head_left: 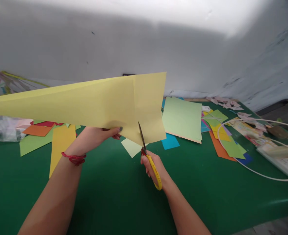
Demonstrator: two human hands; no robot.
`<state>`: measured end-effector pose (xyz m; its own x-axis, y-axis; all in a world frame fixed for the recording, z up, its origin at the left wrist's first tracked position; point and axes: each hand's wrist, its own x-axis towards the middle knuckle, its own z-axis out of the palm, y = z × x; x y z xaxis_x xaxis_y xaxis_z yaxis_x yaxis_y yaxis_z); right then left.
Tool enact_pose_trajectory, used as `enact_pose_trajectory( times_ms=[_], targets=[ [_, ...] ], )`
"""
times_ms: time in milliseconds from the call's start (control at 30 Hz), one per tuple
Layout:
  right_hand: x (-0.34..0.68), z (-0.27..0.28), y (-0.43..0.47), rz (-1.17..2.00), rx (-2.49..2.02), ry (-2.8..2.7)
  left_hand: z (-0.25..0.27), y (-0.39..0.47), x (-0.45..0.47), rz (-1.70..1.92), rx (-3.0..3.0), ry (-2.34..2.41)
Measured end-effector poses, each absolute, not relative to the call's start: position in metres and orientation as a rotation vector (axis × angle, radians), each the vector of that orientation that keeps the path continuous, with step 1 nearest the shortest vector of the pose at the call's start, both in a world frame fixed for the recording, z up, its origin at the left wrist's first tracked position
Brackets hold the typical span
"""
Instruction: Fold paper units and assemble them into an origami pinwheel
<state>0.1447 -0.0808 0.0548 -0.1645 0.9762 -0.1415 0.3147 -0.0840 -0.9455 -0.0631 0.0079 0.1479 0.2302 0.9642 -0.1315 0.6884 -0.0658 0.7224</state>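
A large sheet of yellow paper (90, 101) is held up above the table, stretching off past the left edge of the view, with a crease near its right end. My left hand (104, 134) pinches its lower edge, thumb in front and the other fingers mostly behind. In my right hand (156, 166) is a pair of scissors (155, 171) with yellow handles. Their dark blade points up and lies over the front of the sheet, at its lower edge right of my left hand. The other blade is hidden behind the paper.
Pale green sheets (183, 117) lie on the green table (109, 202) behind my right hand. Coloured paper pieces (224, 140) and a white cable (244, 168) are at the right. More paper strips (62, 143) and a clear plastic bag (4, 129) sit at the left. A wall (109, 45) rises behind.
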Motion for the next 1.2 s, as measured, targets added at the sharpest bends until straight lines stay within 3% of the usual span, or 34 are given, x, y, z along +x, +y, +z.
enact_pose_trajectory(
  times_ms=[1200],
  targets=[
    [0.143,0.042,-0.078,1.204,-1.473,-1.460,0.150,0.007,-0.062,0.497,1.812,1.550]
  ],
)
